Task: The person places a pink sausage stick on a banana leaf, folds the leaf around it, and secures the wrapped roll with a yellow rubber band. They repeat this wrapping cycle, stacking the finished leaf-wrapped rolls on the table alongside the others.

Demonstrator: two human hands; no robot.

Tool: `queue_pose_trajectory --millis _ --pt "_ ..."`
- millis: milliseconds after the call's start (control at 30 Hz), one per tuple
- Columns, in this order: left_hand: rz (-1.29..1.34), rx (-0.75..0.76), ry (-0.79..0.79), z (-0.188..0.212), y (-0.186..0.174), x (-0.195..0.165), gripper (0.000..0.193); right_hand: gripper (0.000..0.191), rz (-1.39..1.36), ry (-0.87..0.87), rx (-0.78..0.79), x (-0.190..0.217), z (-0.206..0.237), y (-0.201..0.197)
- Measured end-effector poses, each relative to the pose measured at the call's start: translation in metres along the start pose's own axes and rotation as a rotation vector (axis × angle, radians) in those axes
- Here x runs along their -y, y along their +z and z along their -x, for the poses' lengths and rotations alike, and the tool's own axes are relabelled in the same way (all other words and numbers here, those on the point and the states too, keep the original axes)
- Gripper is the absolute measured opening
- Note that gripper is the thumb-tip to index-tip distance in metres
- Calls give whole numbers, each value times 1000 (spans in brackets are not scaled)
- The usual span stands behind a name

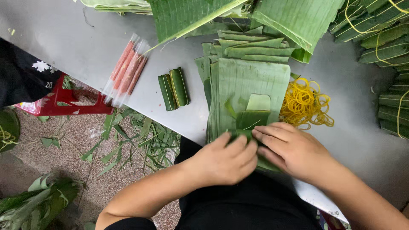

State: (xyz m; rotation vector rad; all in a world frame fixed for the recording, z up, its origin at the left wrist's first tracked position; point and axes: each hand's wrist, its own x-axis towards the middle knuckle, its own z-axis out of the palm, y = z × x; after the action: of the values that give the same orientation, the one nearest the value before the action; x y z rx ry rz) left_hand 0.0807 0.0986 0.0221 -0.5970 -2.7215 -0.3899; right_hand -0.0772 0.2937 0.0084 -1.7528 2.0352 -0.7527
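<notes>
Rolling stage: left hand [223,161] and right hand [289,149] press closed on a green leaf roll [243,133] atop the banana-leaf stack [251,81]; tucking its ends likely follows, with yellow rubber bands [304,102] nearby.

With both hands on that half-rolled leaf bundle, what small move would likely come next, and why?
Probably keep rolling forward: the left hand and right hand press a small green roll at the near edge of the leaf stack, unbound, with yellow rubber bands lying beside it.
</notes>
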Motion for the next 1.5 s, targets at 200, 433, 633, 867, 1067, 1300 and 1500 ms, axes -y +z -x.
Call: queue_pose_trajectory --millis 200,433,633,867,1067,1300,1500 --pt "543 106 -559 -12 25 32 22 39 -242 214 -19 -19 -5 2" --pt "459 29 -574 -11 33 36 24 42 207 -33 -152 1 -6 19" --pt "430 7 -346 -3 22 35 23 37 112 131 -24 -3 -19 14" --pt "500 -45 -534 -7 33 55 22 27 35 97 -178 -16 -28 4" --pt "261 -63 -267 -4 28 50 32 35 267 65 -146 -10 -37 8" --pt "323 -119 -476 -13 42 69 30 29 357 24 -244 -18 -49 1" --pt "128 -161 -371 -16 52 70 35 36 483 80 -219 -17 -55 0"
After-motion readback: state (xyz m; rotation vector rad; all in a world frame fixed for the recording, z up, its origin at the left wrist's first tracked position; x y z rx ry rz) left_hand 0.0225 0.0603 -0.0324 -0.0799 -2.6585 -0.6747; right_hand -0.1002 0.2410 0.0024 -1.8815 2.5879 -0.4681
